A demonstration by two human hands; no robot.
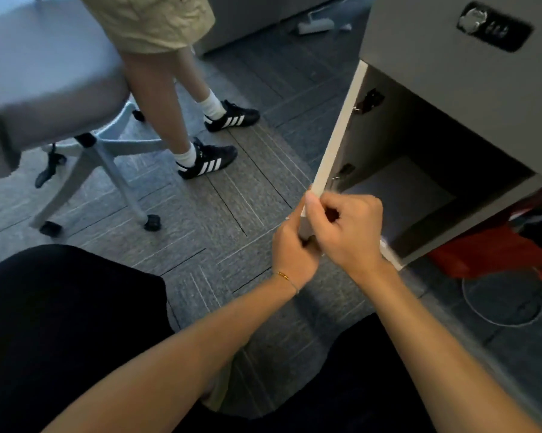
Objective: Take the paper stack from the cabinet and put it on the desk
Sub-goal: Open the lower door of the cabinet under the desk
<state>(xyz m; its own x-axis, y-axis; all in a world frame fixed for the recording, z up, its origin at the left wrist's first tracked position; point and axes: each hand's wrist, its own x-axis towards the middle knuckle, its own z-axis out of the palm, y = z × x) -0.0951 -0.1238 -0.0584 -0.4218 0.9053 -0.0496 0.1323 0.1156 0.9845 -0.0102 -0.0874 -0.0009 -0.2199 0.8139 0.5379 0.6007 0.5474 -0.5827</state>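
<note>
A low grey cabinet (pixel 469 76) stands at the right with its white door (pixel 337 135) swung open towards me. Both hands grip the door's near edge: my left hand (pixel 291 248) on the outer side, my right hand (pixel 346 228) on the inner side with the thumb on top. Inside the dark cabinet a pale flat sheet-like surface (pixel 401 195) lies on the bottom; I cannot tell whether it is the paper stack. Two hinges show on the door's inner face.
A grey swivel chair (pixel 44 82) on castors stands at the left. Another person's legs in black striped shoes (pixel 207 160) are on the carpet beyond the door. A red bag (pixel 494 251) and a white cable (pixel 507 307) lie right of the cabinet.
</note>
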